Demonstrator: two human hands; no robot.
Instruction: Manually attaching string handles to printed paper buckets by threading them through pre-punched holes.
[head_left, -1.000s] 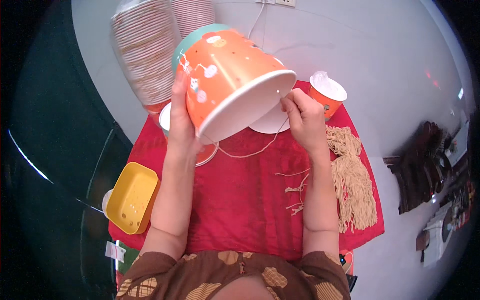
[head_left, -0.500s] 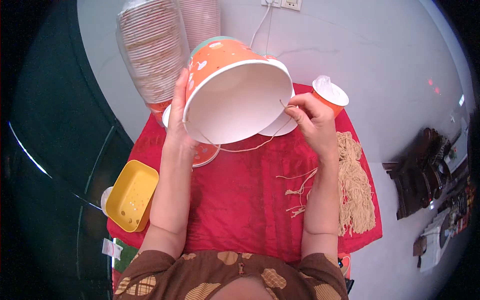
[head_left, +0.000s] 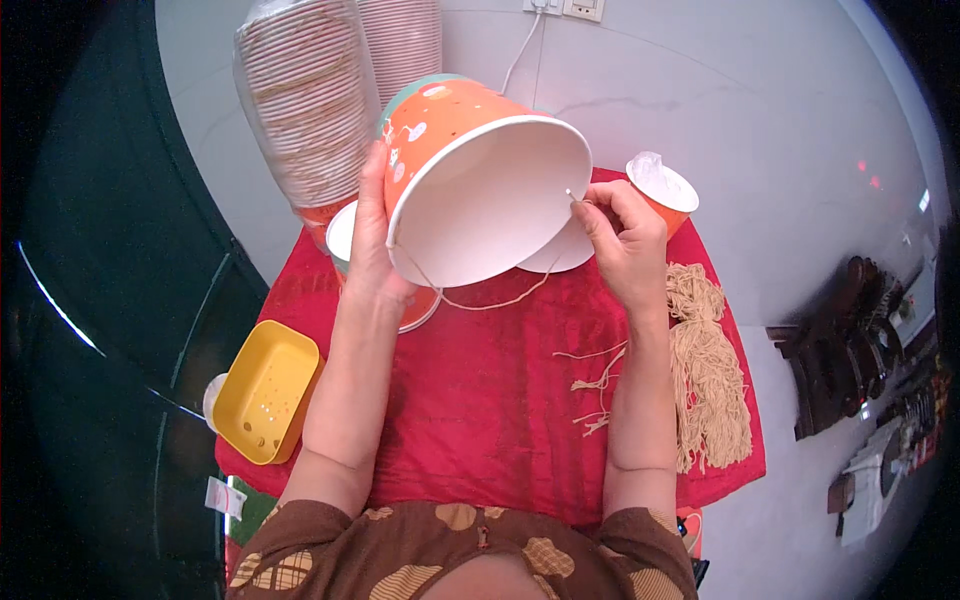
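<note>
My left hand (head_left: 372,240) is wrapped round the side of a large orange paper bucket (head_left: 455,110), tilted so its white inside faces me. A thin beige cord (head_left: 490,306) is attached at the bucket's left rim and droops in a loop below the opening toward the right. At the right rim my right hand (head_left: 632,240) is closed in a pinch on the cord's other end. A small white tip (head_left: 569,192) sticks out at those fingertips, just inside the rim. Whether it passes through the bucket wall is hidden by the fingers.
A red cloth (head_left: 480,420) covers the table. A bundle of beige cords (head_left: 708,390) lies at right, with loose strands beside my forearm. A yellow bin (head_left: 300,425) holding small bits stands left. Tall stacked paper buckets (head_left: 305,110) stand behind; an orange cup (head_left: 672,207) holds clear plastic.
The bucket and my left hand have shifted slightly to the right. Where a loose cord end stood up from my right fingers, a small white tip now shows inside the rim.
</note>
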